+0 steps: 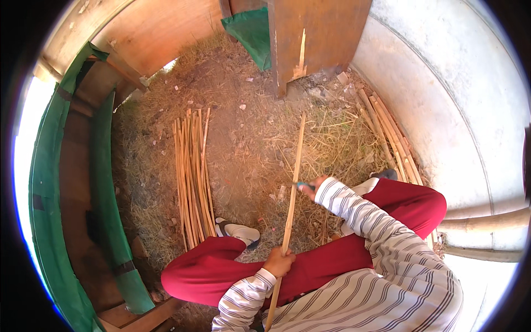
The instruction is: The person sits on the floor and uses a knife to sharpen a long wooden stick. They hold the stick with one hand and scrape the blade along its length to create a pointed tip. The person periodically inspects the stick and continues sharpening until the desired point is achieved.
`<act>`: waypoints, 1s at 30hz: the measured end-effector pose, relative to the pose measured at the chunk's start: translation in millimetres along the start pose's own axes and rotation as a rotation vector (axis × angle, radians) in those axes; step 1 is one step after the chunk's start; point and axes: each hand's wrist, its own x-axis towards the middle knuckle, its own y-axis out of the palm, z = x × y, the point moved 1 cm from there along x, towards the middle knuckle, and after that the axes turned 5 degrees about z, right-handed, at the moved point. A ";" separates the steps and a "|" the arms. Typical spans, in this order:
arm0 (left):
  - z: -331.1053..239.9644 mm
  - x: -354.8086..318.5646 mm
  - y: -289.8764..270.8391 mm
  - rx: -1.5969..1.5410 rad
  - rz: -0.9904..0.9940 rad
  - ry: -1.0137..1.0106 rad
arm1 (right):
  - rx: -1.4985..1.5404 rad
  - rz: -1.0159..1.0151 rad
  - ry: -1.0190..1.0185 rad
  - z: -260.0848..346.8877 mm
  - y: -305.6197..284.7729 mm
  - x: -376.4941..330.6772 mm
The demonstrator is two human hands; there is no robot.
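Left hand: the left hand (279,263) is closed around the lower part of a long pale strip (290,213), in front of the body and close to the trousers.
Right hand: the right hand (317,187) is closed on a small tool (303,184), of which a blue-green part is seen; its exact kind I cannot tell.
Between the hands: they are well apart from each other, the right one being farther up along the strip.
Strip: it stands slanting, with the upper end over the ground and the lower end going out at the bottom edge of the view; the tool is at its right side, but if it touches the wood I cannot say with certainty.
Clothing: striped sleeves cover both arms, and dark red trousers (332,260) cover the legs, which are bent with the knees turned outward.
Left foot: a grey-and-white shoe (240,232) is beside the left stack.
Left stack: many thin strips (191,177) lie side by side on the ground, almost parallel.
Right stack: other long pieces (394,138) lie along the pale wall (442,83).
Ground: bare brown earth (238,149) with dry grass (332,133) and small scraps.
Far side: a brown wooden panel (326,33) stands with a pale splintered mark; a green sheet (251,39) hangs next to it.
Left side: long green sheeting (47,205) covers boards.
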 end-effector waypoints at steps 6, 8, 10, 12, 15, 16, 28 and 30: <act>10.9 -0.4 1.1 -0.100 0.010 -0.010 | 0.031 -0.016 -0.311 26.0 27.0 -47.4; 17.3 3.4 2.6 -0.025 -0.045 0.054 | 0.022 0.008 -0.189 19.6 22.5 -30.5; 23.0 10.4 2.0 0.025 -0.089 0.127 | -0.070 -0.005 -0.165 13.1 28.9 -15.8; -4.5 0.8 -0.6 -0.038 -0.038 0.016 | -0.063 -0.075 -0.162 1.9 37.6 -8.3; -8.0 -6.0 -3.5 -0.047 -0.028 -0.002 | -0.028 0.083 0.033 20.7 13.8 -0.4; -12.3 -5.4 -2.6 -0.044 -0.018 -0.002 | -0.051 0.020 0.006 0.8 24.1 13.2; -15.1 -7.2 -4.6 -0.030 -0.031 -0.017 | -0.213 0.094 0.170 -34.9 -2.6 95.8; -16.6 -5.9 -5.0 -0.038 -0.036 -0.020 | -0.094 0.057 0.143 -43.0 -4.5 93.8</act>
